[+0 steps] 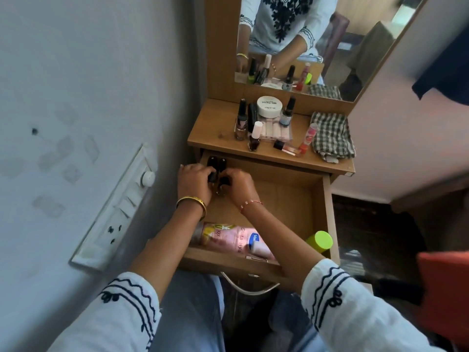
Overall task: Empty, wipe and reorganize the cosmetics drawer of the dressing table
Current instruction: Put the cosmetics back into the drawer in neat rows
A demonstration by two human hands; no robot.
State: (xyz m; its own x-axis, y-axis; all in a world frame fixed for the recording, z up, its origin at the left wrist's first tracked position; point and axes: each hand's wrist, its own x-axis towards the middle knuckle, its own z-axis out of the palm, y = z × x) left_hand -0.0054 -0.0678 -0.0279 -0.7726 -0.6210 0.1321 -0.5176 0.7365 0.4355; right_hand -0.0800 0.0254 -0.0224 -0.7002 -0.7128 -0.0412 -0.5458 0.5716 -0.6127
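Left hand (194, 182) curls its fingers round a dark-capped bottle (212, 174) at the far-left corner of the open drawer (327, 207). Right hand (238, 185) grasps a second bottle (224, 180) just beside it, likely lining them into a row. Drawer is light wood, mostly bare; pink lotion bottle (228, 240) and green-capped jar (320, 241) lie near. Remaining cosmetics (269, 123) wait on the tabletop.

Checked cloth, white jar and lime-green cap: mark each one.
checked cloth (332, 138), head view, middle of the folded fabric.
white jar (269, 105), head view, centre of its lid.
lime-green cap (321, 240), head view, flat top face.
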